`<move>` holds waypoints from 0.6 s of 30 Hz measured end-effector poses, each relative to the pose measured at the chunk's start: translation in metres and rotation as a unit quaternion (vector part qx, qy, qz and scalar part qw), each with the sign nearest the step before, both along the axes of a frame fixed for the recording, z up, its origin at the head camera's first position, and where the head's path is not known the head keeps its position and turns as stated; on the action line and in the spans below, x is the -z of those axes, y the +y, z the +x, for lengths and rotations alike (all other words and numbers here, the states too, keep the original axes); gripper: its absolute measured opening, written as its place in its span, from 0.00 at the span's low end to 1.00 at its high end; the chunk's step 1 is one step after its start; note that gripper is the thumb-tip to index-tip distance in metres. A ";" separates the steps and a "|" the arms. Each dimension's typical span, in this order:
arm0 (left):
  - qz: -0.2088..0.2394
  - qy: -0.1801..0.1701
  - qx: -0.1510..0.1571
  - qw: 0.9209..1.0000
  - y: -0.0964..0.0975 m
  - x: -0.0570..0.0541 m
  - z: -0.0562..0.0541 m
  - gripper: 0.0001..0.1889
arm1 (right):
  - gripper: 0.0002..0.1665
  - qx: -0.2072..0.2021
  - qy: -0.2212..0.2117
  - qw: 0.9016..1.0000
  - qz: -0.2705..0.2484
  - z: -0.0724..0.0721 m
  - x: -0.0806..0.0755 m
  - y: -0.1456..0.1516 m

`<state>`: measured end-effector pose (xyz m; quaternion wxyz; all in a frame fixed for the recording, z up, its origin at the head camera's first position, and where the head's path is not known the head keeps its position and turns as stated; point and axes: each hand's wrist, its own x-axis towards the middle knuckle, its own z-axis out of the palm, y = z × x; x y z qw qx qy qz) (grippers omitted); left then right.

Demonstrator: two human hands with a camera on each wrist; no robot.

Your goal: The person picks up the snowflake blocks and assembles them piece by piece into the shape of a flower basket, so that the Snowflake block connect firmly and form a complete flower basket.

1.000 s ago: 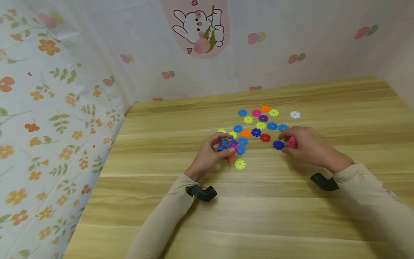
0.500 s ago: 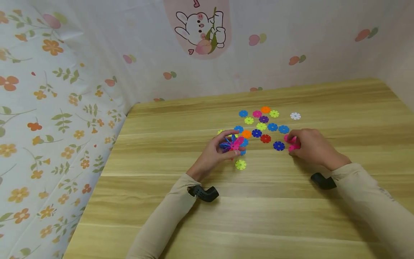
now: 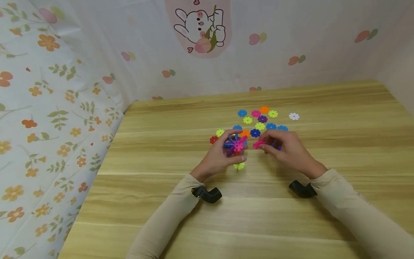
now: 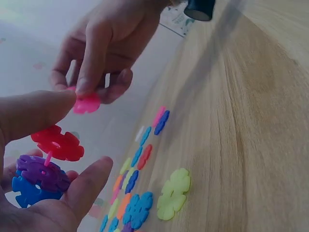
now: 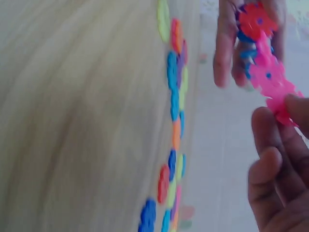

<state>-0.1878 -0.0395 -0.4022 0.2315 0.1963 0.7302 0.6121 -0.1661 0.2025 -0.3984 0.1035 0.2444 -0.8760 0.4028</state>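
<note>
My left hand (image 3: 215, 156) holds a cluster of interlocking snowflake discs (image 3: 238, 145) between thumb and curved fingers. In the left wrist view its red disc (image 4: 59, 142), purple disc (image 4: 43, 173) and blue disc (image 4: 31, 193) show. Pink discs stick out of the cluster on the side facing my right hand (image 3: 286, 147). That hand pinches a loose pink disc (image 4: 87, 106) between thumb and fingertips. In the right wrist view, the pinched disc (image 5: 280, 108) overlaps the cluster's pink disc (image 5: 268, 75).
Loose discs lie flat on the wooden table (image 3: 194, 223), mostly beyond my hands. Among them are a white disc (image 3: 294, 116), a dark blue disc (image 3: 255, 133) and an orange disc (image 3: 264, 109). A yellow-green disc (image 3: 239, 166) lies below my left hand. Printed cloth (image 3: 129, 75) hangs behind.
My right hand has taken a pink disc from the right side of the table and brought it left, close to the cluster. My left hand has turned the cluster's pink side into view.
</note>
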 end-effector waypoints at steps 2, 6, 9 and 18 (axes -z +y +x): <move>-0.010 0.007 -0.009 1.000 0.000 -0.001 0.000 0.38 | 0.08 0.002 0.015 1.000 -0.018 -0.001 0.001 -0.007; -0.029 0.019 -0.016 0.999 -0.002 -0.002 0.001 0.38 | 0.09 0.000 0.017 0.999 -0.039 -0.002 0.004 -0.017; -0.028 0.022 -0.014 0.999 0.000 -0.003 0.001 0.39 | 0.10 0.005 0.022 0.999 -0.045 -0.001 0.004 -0.022; -0.012 0.027 0.016 0.999 0.003 -0.006 0.004 0.39 | 0.11 0.010 0.135 0.990 -0.043 -0.001 0.003 -0.037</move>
